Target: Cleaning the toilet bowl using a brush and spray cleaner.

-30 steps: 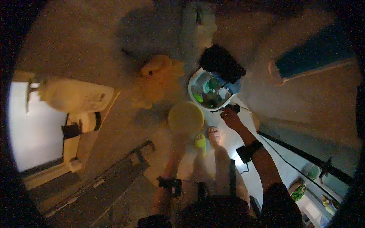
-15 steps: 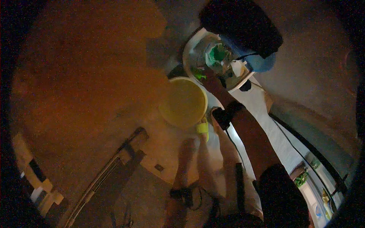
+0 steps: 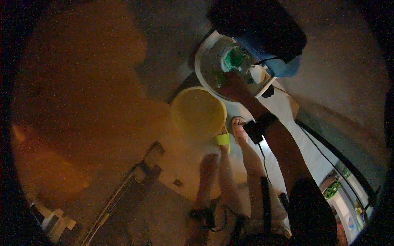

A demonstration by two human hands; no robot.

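Basin [image 3: 205, 61], white, at 1 o'clock: my right hand [image 3: 232, 84] reaches inside, grip unreadable in the dim light, left hand [image 3: 207, 162] hangs empty; risk tipping it onto yellow bucket [image 3: 198, 111].

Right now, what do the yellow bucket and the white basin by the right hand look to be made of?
Yellow bucket: likely plastic, matte, one even colour with a smooth round rim. White basin: looks like plastic or enamel, its pale thin rim catching a faint shine; the dim light leaves it open. The right hand reaches into the basin; its grip is too dark to read. The left hand hangs free.
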